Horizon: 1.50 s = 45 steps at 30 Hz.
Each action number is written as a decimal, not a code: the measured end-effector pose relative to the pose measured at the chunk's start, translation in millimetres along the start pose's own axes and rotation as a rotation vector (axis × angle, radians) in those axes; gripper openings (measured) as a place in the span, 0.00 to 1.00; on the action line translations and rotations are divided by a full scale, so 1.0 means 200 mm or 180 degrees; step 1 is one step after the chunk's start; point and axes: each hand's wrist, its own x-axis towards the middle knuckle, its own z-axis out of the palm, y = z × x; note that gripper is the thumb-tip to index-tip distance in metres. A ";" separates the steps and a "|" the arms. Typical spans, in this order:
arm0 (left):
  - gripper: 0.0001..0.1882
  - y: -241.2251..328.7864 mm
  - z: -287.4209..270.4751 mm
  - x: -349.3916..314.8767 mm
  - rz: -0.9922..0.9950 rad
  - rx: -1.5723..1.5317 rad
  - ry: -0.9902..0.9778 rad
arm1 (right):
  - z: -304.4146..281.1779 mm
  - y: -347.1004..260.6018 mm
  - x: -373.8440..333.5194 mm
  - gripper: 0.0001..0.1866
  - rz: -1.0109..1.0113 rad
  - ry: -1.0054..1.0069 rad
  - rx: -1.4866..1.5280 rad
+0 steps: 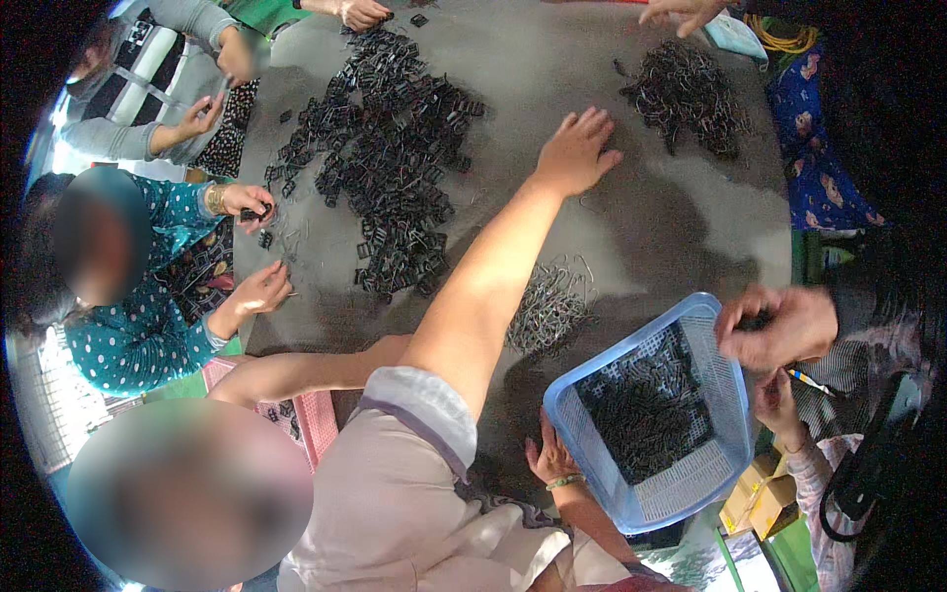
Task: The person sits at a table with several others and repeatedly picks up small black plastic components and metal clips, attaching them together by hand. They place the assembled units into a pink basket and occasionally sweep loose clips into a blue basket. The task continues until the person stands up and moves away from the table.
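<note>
A light-blue plastic basket (577,395) with mesh sides stands at the lower right, tilted, with many small dark pieces (656,409) in it. My left hand (554,456), with a bracelet at the wrist, grips its left side, its fingers partly hidden by the wall. At the right side, my right hand (774,403) grips the basket; another person's hand partly covers it. That co-worker's hand (779,326), from a dark sleeve, is over the right rim, and what it holds, if anything, is unclear. A heap of wire hooks (552,306) lies just beyond the basket.
Black plastic buckles (395,158) form a big heap on the grey table (681,227). Dark hooks (686,99) lie far right. A co-worker's bare arm (483,286) reaches across the middle. More people work along the left and far edges. A carton (764,498) stands lower right.
</note>
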 end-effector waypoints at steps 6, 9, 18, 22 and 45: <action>0.24 0.37 -0.11 -0.58 -0.0120 -0.0883 -0.0156 | -0.08 -0.01 0.05 0.39 0.0737 -0.0712 0.0923; 0.22 0.53 -0.32 -0.79 -0.0808 -0.1720 -0.0736 | -0.14 -0.05 0.07 0.39 0.0646 -0.0547 0.0646; 0.29 0.11 -0.42 -0.75 -0.1002 0.0714 0.0542 | -0.11 -0.06 0.07 0.38 0.0420 -0.0092 0.0292; 0.30 0.30 -0.35 -0.79 -0.0156 -0.0257 -0.0202 | -0.17 -0.06 0.09 0.38 0.0423 -0.0219 0.0267; 0.19 0.82 -0.44 -1.21 -0.0724 -0.0928 0.0140 | -0.42 -0.12 -0.22 0.28 -0.0469 0.1390 0.0538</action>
